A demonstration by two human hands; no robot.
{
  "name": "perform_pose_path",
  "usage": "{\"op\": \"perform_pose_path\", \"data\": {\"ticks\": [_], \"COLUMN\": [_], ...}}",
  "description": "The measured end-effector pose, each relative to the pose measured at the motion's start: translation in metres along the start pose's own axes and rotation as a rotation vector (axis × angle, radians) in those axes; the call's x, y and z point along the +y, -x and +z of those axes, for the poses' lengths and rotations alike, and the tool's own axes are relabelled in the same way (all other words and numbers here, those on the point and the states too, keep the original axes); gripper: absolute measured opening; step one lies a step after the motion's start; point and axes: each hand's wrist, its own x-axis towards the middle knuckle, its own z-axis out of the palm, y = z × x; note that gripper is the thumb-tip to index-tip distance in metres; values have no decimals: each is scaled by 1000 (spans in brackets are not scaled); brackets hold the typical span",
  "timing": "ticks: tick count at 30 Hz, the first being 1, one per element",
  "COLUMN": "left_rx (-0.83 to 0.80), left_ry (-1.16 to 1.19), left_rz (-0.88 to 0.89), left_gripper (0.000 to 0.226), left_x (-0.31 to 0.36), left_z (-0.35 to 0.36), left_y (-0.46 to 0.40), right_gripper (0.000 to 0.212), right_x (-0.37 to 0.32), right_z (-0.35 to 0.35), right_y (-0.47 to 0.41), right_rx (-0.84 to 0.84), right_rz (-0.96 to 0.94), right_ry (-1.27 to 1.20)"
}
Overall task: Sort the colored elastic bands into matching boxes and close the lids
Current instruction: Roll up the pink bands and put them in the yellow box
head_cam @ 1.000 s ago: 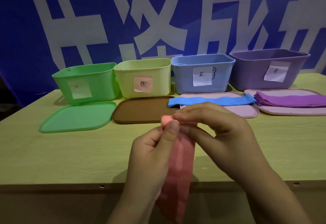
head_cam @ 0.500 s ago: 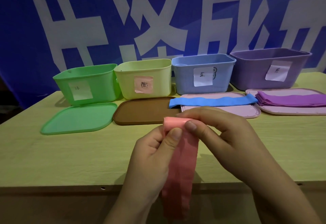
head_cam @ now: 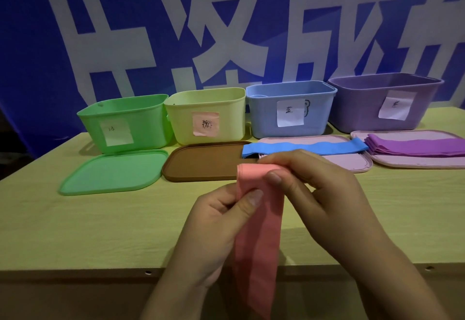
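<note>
Both hands are up over the near edge of the table [head_cam: 75,231], working a pink band [head_cam: 259,224]. The left hand [head_cam: 216,224] pinches it w/ thumb on top, partway down; the right hand [head_cam: 314,193] grips the folded top end, thumb pressed on the front. The rest of the band hangs straight down past the table edge, between the wrists. Looks like they're folding it up so it'll drop in tidy, prob. into the yellow box [head_cam: 205,115], which carries a pink label and sits straight beyond the hands. Taking that yellow box as the marker: green box [head_cam: 123,123] just left of it, touching or nearly; blue box [head_cam: 289,108] just right; purple box [head_cam: 385,100] further right again. All four are open, lids laid flat in front of each, ready for closing later: green lid [head_cam: 113,171], brown lid [head_cam: 206,159] right in front of the yellow box, then two pale pink lids. A blue band [head_cam: 302,148] lies across the nearer pink lid [head_cam: 352,163], a purple stack [head_cam: 415,147] on the far one [head_cam: 402,162], so those seem pre-sorted by their boxes but not yet in. Can't see inside the boxes.
</note>
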Motion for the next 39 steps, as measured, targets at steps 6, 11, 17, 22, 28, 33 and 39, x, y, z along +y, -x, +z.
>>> {"op": "perform_pose_path", "data": {"ticks": [6, 11, 17, 22, 28, 33, 39], "left_rx": [45, 53, 91, 167, 154, 86, 53], "left_ry": [-79, -236, -270, -210, -165, -145, -63], "left_rz": [105, 217, 249, 230, 197, 206, 137], "left_gripper": [12, 25, 49, 60, 30, 19, 34], "left_x": [-7, -8, -11, -10, -4, 4, 4], "left_z": [2, 0, 1, 5, 3, 2, 1], "left_y": [3, 5, 5, 6, 6, 7, 6], "right_gripper": [24, 21, 22, 23, 21, 38, 25], "right_x": [-1, -3, -3, -2, 2, -1, 1], "right_z": [7, 8, 11, 13, 9, -2, -3], "right_y": [1, 2, 6, 7, 5, 6, 3], "right_rx": [89, 142, 156, 151, 12, -270, -213], "right_rz": [-67, -105, -128, -157, -22, 158, 177], "right_ry": [63, 91, 94, 39, -286, -537, -335]}}
